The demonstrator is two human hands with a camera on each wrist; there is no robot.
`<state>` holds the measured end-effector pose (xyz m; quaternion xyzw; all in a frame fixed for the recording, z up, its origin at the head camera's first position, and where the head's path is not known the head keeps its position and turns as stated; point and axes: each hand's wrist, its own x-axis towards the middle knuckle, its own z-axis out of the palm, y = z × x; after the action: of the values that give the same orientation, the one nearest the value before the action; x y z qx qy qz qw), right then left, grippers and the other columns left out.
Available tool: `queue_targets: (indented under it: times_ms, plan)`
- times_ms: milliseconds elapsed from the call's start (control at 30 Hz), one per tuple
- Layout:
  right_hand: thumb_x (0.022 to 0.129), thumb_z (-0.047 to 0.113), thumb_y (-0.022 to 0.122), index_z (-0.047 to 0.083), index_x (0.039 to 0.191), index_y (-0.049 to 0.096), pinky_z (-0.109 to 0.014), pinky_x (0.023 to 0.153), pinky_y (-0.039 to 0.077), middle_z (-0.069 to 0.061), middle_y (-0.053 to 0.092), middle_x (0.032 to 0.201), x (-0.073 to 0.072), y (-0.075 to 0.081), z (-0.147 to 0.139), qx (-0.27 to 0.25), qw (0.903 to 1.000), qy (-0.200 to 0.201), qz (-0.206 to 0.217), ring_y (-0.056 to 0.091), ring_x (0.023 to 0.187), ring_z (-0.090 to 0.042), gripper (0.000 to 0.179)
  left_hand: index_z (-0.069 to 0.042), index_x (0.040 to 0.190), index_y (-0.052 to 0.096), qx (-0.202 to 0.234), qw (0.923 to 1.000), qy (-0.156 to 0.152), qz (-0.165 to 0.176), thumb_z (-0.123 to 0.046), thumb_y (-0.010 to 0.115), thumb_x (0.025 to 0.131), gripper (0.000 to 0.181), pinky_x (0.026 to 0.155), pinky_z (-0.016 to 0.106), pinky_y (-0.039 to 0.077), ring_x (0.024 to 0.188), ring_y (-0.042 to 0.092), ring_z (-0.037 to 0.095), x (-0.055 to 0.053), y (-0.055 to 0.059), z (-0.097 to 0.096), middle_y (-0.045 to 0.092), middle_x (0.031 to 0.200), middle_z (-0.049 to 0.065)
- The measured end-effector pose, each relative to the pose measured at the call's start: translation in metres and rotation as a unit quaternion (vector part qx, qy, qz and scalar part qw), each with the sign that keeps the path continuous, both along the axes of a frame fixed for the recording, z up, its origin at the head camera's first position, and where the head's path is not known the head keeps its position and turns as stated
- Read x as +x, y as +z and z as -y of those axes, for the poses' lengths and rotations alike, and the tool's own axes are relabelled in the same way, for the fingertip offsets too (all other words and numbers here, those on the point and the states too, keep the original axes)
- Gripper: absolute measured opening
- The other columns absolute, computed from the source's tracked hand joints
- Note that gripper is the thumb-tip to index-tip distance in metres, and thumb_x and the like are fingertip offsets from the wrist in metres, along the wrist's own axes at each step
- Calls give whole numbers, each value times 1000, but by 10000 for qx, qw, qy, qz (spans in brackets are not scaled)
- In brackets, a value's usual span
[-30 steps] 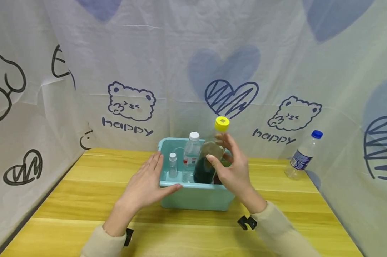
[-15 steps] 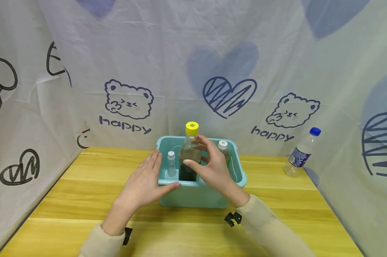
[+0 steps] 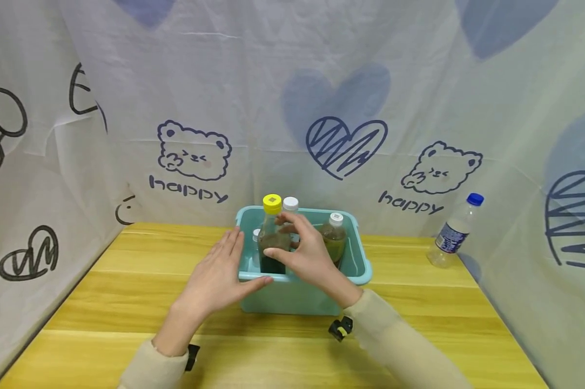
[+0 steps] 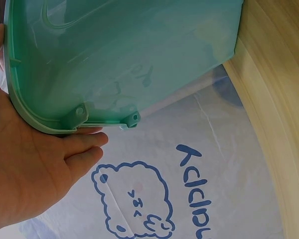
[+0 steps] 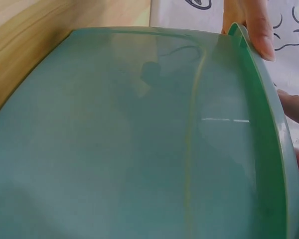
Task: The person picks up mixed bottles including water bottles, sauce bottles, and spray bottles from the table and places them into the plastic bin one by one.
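My right hand (image 3: 310,254) grips a yellow-capped bottle of dark liquid (image 3: 270,240), thumb in front and fingers behind. The bottle stands upright in the left part of a teal plastic bin (image 3: 292,298). Straight-fingered, my left hand (image 3: 213,278) rests along the bin's left rim, its thumb on the front rim; the left wrist view shows the same hand (image 4: 35,159) against the rim. A white-capped bottle (image 3: 290,204) is mostly hidden behind the right hand. Beside the yellow-capped bottle, a small white-capped bottle (image 3: 256,234) is partly covered. Another white-capped bottle with brownish liquid (image 3: 335,241) stands at right.
On the wooden table (image 3: 292,356), a clear bottle with a blue cap and blue label (image 3: 451,236) stands to the right of the bin. A white printed cloth (image 3: 273,97) hangs behind and along both sides. In the right wrist view, the bin's front wall (image 5: 114,124) fills most of the picture.
My right hand has moved the yellow-capped bottle left and lower in the bin. It now partly covers the small bottle, and the brownish bottle at right shows more. The left hand stays put.
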<state>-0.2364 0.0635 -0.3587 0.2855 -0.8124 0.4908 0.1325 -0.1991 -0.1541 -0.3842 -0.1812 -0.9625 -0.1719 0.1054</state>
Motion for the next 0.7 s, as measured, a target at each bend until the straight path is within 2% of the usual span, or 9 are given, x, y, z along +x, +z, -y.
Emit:
queue_targets:
  times_ms: [100,300,533,700]
  plan:
    - [85,13,88,8,144,54,-45,88,61,-8,60,133,-2,1,3,83,9998,-39,181,64,121,-27,69,8,161,22,27,10000,2,4,-85,53,87,123,126,55,25,156,21,43,0,0,0,16,170,25]
    - [84,11,89,6,138,54,-43,96,59,-10,59,133,-6,1,8,273,9986,0,454,64,120,-29,65,9,161,23,23,10000,-9,-20,-85,53,87,123,126,54,25,156,21,43,0,-1,-1,18,170,26]
    - [83,10,90,6,138,51,-42,91,62,-12,58,134,-5,3,10,402,9957,12,830,65,118,-33,68,9,161,23,-5,10000,-7,-14,-85,53,87,123,126,54,25,156,21,42,0,0,-1,18,170,25]
    - [82,11,90,4,141,47,-42,93,61,-15,56,136,-7,2,11,697,9926,61,995,65,118,-35,73,9,161,23,-5,10000,-8,3,-83,55,88,122,126,54,25,156,21,43,0,1,0,18,170,26]
